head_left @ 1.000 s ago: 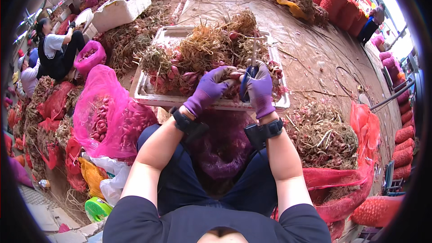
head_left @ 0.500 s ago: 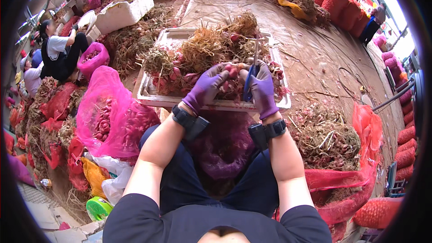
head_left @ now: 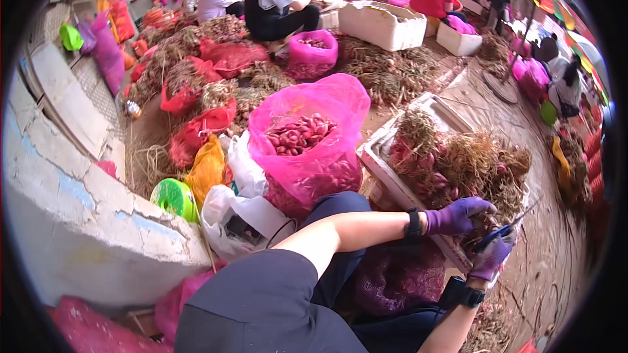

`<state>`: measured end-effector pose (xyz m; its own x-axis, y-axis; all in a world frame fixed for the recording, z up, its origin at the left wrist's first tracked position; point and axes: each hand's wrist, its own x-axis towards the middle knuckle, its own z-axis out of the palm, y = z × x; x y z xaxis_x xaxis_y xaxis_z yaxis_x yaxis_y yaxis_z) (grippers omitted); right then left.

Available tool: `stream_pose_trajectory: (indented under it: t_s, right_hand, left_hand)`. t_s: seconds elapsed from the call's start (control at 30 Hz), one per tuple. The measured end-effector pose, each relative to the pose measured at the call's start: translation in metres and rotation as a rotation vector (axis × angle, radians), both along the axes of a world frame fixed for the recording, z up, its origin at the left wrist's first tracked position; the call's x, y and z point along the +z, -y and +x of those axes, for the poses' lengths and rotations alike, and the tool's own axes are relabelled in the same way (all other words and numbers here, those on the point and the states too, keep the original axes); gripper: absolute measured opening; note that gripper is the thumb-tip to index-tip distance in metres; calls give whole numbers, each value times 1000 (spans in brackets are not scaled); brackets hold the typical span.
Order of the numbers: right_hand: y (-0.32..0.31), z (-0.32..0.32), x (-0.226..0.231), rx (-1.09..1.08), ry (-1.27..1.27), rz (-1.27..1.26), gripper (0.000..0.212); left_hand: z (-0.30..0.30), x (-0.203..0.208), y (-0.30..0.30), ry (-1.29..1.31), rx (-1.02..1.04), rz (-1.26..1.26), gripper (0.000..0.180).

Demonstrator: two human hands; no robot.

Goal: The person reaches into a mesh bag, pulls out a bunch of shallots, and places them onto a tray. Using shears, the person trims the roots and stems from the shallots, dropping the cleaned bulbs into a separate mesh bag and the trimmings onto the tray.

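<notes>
A shallow white tray (head_left: 398, 183) beside my knees carries a heap of red shallots (head_left: 428, 180) with dry, straw-like stems and roots. My left hand (head_left: 458, 216), in a purple and grey glove, is over the tray's near part. Its fingers are curled together against the heap; what they pinch is hidden. Close beside it my right hand (head_left: 492, 260), gloved alike, grips scissors (head_left: 495, 236) by their blue handles. The metal blades point up and away to the right. Under the tray's near edge, a dark purple mesh bag (head_left: 399, 274) sits between my legs.
Left of the tray stands a pink mesh bag (head_left: 307, 170) of loose shallots. Near it lie a white plastic bag (head_left: 245, 219) and a green round object (head_left: 173, 197). A cracked low wall (head_left: 98, 222) runs along the left. Other people sit farther back, near a white foam box (head_left: 383, 25).
The view has swung left, so tray and hands now appear at the right. My left hand no longer shows the shallot it held up; the scissors remain in my right hand.
</notes>
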<state>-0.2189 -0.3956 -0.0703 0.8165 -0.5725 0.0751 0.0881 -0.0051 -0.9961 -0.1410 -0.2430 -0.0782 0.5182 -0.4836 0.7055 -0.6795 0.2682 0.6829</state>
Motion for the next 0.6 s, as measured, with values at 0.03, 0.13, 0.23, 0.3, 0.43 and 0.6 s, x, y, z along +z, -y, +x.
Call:
stream_pose_trajectory:
  t_s: [0.03,0.13,0.23,0.3,0.43,0.6]
  right_hand:
    - [-4,4,-8,72,148,127,26]
    - [-16,18,-8,99,287,241,22]
    - [23,25,-21,-115,259,162,22]
    - [35,26,-18,-223,290,190,25]
    - [-48,12,29,138,292,301,20]
    - [-41,18,4,127,137,24,18]
  left_hand:
    - [4,-2,-4,-263,-168,-93,39]
    - [14,1,-18,-470,-273,-157,34]
    - [13,7,-20,-686,-347,-223,32]
    - [19,17,-23,-1030,-426,-327,28]
    - [26,-3,-21,-798,-230,-255,28]
    - [16,-7,-15,-180,199,105,18]
